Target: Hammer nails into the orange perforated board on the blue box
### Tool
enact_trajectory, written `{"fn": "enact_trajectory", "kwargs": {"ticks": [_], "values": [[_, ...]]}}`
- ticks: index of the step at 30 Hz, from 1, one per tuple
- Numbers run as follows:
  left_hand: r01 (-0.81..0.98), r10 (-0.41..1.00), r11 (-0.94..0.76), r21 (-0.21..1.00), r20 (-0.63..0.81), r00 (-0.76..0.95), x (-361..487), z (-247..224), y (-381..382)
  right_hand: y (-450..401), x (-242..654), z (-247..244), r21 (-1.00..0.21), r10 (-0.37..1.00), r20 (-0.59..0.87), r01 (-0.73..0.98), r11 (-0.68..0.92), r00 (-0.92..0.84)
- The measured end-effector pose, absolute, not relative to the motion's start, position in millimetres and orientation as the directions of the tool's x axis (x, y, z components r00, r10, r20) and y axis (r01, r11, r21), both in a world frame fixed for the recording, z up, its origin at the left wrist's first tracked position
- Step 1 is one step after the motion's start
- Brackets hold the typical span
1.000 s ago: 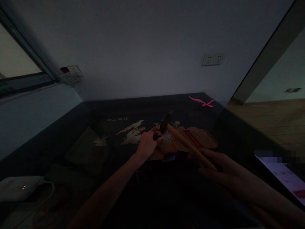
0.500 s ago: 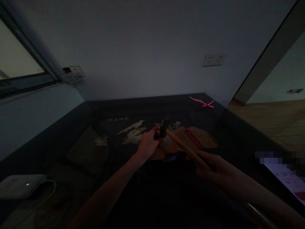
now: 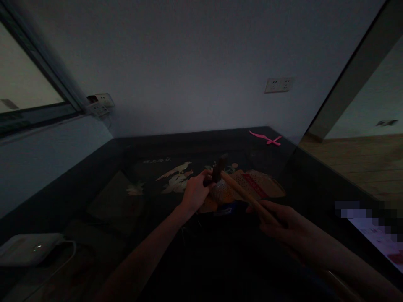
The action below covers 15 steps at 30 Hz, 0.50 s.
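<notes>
Across a dim black tabletop (image 3: 176, 144), decorated with a pale bird (image 3: 176, 170) and Chinese characters (image 3: 156, 160), "上" and "花" legible: gripping a wooden-handled hammer (image 3: 218, 167) by its shaft in the right hand (image 3: 289, 220), its head right at the curled fingers of the left hand (image 3: 194, 193), contents impossible to tell, near a speckled brown shape (image 3: 273, 188) with a red band (image 3: 255, 184), lettering unreadable.

dark tabletop (image 3: 126, 151): pale bird pattern | ribbon (image 3: 267, 139): pink | charger (image 3: 31, 248): white
</notes>
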<state>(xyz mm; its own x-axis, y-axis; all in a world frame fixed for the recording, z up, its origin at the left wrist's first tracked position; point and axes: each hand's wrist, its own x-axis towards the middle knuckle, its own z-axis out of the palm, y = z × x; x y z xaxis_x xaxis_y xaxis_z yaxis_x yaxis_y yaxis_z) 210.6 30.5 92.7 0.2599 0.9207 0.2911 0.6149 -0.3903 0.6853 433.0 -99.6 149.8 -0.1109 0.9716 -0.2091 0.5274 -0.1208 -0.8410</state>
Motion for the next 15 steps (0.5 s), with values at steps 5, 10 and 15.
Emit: {"fn": "enact_trajectory", "kwargs": {"ticks": [5, 10, 15], "values": [[0.56, 0.917, -0.399, 0.726, 0.294, 0.271, 212, 89, 32, -114, 441, 144, -0.879, 0.991, -0.132, 0.46, -0.127, 0.02], [0.44, 0.831, -0.539, 0.718, 0.371, 0.414, 205, 98, 35, -130, 442, 139, -0.91, 0.987, -0.131, 0.382, -0.158, 0.096], [0.472, 0.783, -0.613, 0.633, 0.563, 0.262, 172, 131, 19, -145, 451, 133, -0.91, 0.963, -0.221, 0.324, -0.26, 0.152]]}}
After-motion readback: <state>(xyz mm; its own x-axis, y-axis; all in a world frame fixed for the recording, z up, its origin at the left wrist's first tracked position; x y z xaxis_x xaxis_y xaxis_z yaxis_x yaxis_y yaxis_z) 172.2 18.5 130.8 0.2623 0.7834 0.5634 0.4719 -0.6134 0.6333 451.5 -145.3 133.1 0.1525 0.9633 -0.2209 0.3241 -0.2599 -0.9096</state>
